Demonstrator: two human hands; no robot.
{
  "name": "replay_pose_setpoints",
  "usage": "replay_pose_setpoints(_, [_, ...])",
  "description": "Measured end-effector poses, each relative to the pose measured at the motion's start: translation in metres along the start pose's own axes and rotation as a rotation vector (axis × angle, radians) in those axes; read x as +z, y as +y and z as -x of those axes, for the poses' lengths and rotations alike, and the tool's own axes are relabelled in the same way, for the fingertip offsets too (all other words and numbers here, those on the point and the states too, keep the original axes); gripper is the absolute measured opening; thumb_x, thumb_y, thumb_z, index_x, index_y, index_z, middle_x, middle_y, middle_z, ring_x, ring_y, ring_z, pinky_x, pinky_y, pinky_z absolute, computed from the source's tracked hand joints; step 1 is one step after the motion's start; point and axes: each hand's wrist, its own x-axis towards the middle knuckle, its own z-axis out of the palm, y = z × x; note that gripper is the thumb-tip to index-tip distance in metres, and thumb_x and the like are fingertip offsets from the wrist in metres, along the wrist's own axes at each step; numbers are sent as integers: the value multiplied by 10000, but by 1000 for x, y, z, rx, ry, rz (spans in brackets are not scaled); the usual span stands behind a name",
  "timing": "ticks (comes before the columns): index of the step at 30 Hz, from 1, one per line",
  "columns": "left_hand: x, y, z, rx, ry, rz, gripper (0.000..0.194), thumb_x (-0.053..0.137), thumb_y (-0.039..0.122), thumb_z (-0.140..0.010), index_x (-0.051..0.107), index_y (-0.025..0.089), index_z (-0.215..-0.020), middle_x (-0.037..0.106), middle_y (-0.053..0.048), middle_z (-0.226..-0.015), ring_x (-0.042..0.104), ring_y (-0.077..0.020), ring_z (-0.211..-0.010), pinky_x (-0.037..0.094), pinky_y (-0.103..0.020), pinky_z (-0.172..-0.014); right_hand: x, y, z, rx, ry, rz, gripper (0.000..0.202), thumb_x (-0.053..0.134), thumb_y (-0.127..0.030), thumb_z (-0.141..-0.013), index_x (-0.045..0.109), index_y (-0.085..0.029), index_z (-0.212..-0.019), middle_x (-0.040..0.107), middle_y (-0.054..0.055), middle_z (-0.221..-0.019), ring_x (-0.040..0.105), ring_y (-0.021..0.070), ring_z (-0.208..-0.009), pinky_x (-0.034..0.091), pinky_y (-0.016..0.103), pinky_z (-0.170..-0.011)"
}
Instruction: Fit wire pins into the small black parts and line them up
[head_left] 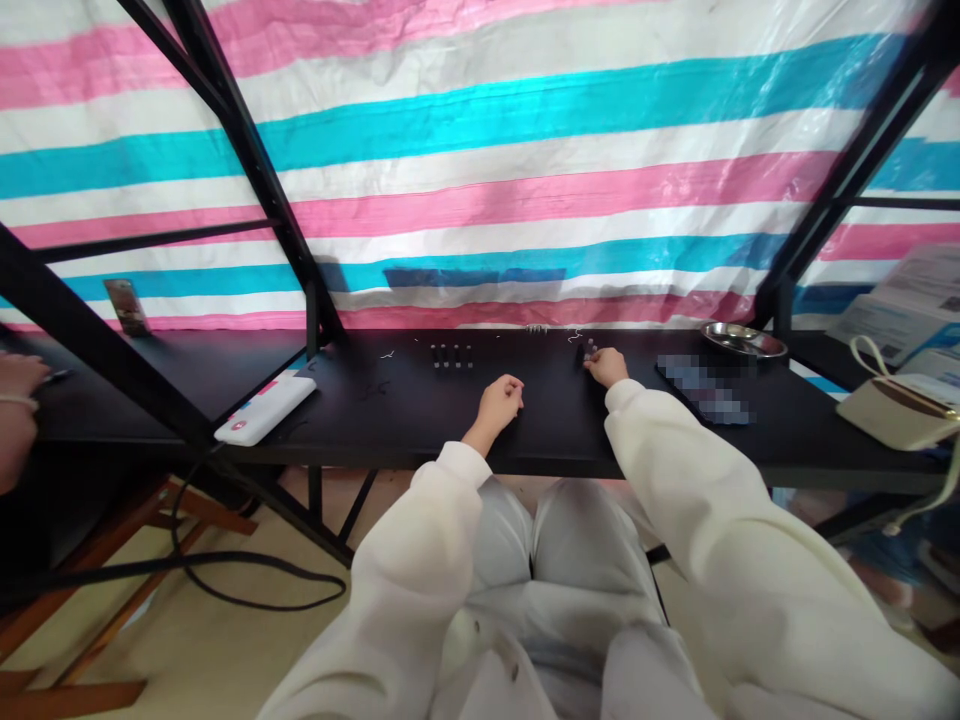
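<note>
Several small dark cylinders with pale ends stand in a row on the black table. My left hand rests to their right near the front edge, its fingers curled together; whatever they hold, if anything, is too small to make out. Farther right, my right hand has its fingertips closed on a small dark piece at the table surface. Thin white bits lie along the back edge.
A white power strip with a black cable lies left. On the right are a blurred phone-like object, a metal dish and a beige pouch. Another person's hand shows far left. Black posts frame the table.
</note>
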Motion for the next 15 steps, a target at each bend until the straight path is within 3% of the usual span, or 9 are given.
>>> replay_pose_setpoints(7, [0, -2, 0, -3, -1, -2, 118, 447, 204, -800, 555, 170, -833, 574, 37, -573, 476, -62, -417, 392, -190, -493, -1, 1, 6, 57, 61, 9, 253, 681, -292, -713, 709, -123, -900, 679, 169, -929, 640, 256, -909, 471, 315, -778])
replay_pose_setpoints(15, [0, -2, 0, 3, -1, 16, 111, 457, 191, -797, 560, 168, -832, 568, 36, -564, 477, -61, -424, 391, -184, -494, -1, 4, 5, 77, 50, -3, 273, 705, -296, -682, 701, -139, -906, 681, 150, -937, 639, 247, -903, 478, 312, -768])
